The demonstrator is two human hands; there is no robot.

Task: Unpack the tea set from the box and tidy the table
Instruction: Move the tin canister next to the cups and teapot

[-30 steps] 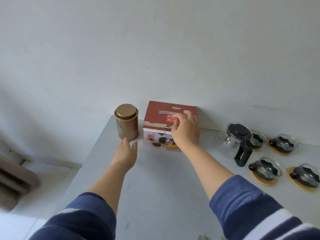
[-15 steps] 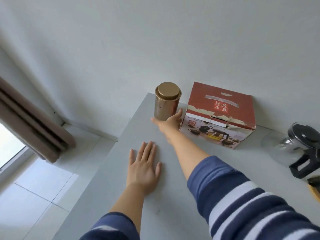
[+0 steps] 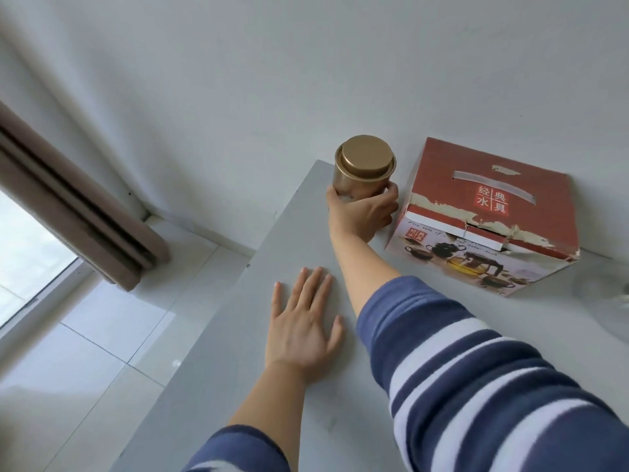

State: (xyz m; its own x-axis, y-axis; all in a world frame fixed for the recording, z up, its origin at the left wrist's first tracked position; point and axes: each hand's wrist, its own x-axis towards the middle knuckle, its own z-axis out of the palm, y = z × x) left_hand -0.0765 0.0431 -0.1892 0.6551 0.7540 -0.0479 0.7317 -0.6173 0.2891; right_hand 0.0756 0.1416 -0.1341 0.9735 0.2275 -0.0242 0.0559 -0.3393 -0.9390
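Note:
A bronze tea canister [image 3: 364,172] with a gold lid stands at the far left corner of the grey table [image 3: 238,335]. My right hand [image 3: 366,212] grips it round its lower body, thumb on the left and fingers on the right. My left hand [image 3: 303,328] lies flat on the table, palm down with fingers spread, nearer to me. The red tea-set box [image 3: 486,212] sits shut just right of the canister, against the wall. A glass teapot [image 3: 606,294] shows only as a blurred edge at the right border.
The table's left edge drops to a pale tiled floor [image 3: 85,352]. A brown curtain [image 3: 68,199] hangs by a window at the left. The white wall stands right behind the canister and box.
My right hand left the box top, crossed to the canister and closed round it. My left hand drew back from the canister and settled flat on the table. The view swung left.

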